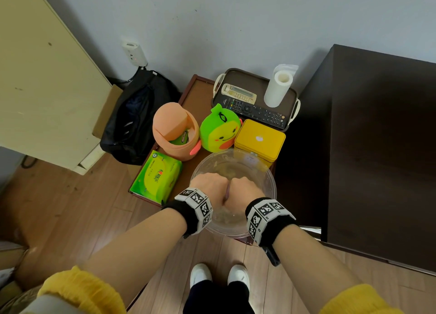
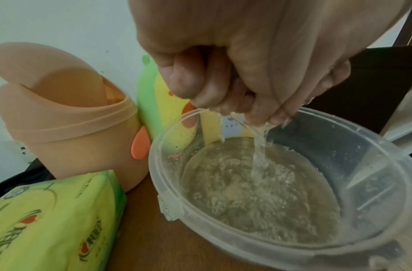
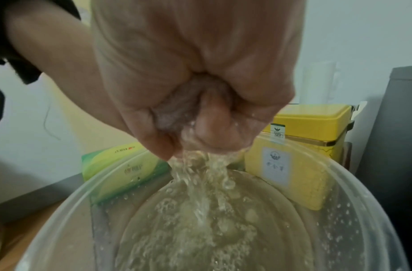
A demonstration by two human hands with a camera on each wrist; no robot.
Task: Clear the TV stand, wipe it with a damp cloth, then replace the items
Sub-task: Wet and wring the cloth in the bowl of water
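Note:
Both my hands are clenched side by side over a clear plastic bowl point(image 1: 271, 179) of water on a small brown table point(image 1: 192, 89). My left hand point(image 1: 210, 184) and right hand point(image 1: 244, 188) squeeze a wet purplish cloth point(image 1: 226, 194), mostly hidden inside the fists. In the right wrist view the cloth point(image 3: 174, 110) bulges between the curled fingers point(image 3: 214, 132) and water streams down into the bowl point(image 3: 84, 185). The left wrist view shows water running from my left hand point(image 2: 223, 91) into the bowl point(image 2: 158, 165). The dark TV stand point(image 1: 377, 148) is at the right, its top bare.
Crowded on the small table behind the bowl are a peach mini bin point(image 1: 174, 132), a green toy point(image 1: 220, 131), a yellow tin point(image 1: 259, 139), a green tissue pack point(image 1: 157, 177), and a tray point(image 1: 257, 80) with remotes and a paper roll point(image 1: 278, 87). A black bag point(image 1: 134, 120) lies left.

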